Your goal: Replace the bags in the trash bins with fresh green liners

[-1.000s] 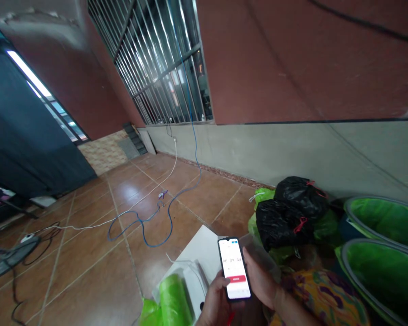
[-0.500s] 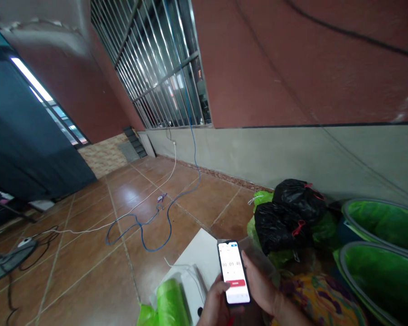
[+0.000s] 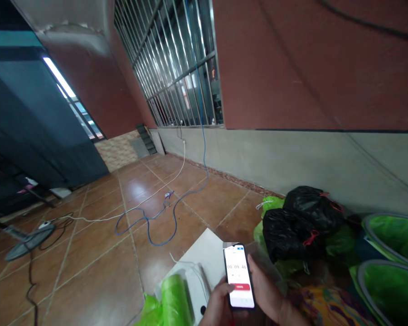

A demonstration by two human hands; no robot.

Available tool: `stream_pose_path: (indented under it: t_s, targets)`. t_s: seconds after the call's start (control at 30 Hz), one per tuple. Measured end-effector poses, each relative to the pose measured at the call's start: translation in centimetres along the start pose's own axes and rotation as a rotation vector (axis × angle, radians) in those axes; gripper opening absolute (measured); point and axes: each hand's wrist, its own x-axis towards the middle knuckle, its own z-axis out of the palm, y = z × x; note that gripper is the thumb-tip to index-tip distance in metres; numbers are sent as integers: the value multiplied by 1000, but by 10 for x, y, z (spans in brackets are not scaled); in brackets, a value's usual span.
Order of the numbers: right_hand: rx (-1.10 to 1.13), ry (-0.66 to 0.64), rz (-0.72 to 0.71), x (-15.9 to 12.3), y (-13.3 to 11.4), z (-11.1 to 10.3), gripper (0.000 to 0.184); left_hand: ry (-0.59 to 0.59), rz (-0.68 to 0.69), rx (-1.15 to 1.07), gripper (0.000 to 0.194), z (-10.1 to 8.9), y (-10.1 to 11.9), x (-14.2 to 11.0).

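Note:
A smartphone (image 3: pixel 238 277) with a lit white screen, a timer readout and a red button sits upright at the bottom centre. My left hand (image 3: pixel 218 304) grips its lower left edge, thumb near the screen. My right hand (image 3: pixel 265 290) wraps its right side, thumb resting at the screen's edge. A patterned sleeve (image 3: pixel 329 308) covers my right arm. Below the phone lies a white board (image 3: pixel 200 251) with a bright green roll (image 3: pixel 175 299) on it.
Black plastic bags (image 3: pixel 302 222) over green bags lie against the wall at right. Two green-lined tubs (image 3: pixel 391 253) stand at far right. Blue and white cables (image 3: pixel 163 213) trail over the brown tiled floor. A fan base (image 3: pixel 29 235) rests at left. A barred window fills the wall above.
The view has swung slightly left and down, so everything sits a bit further right in the picture. The timer on the phone has advanced. Both hands keep the same hold.

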Motion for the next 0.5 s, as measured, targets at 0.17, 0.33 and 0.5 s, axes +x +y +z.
stream_pose_path:
  t_s: [0.17,0.33,0.5]
  targets:
    - [-33,-27,41,0,1,0,54,-1,10,-7,54,0,-2,-1]
    - [-52,-39,3,4,4,0,50,-49,50,-51,58,-14,-12,10]
    - [-35,-30,13,3,3,3,46,-75,87,-100,56,-24,-22,23]
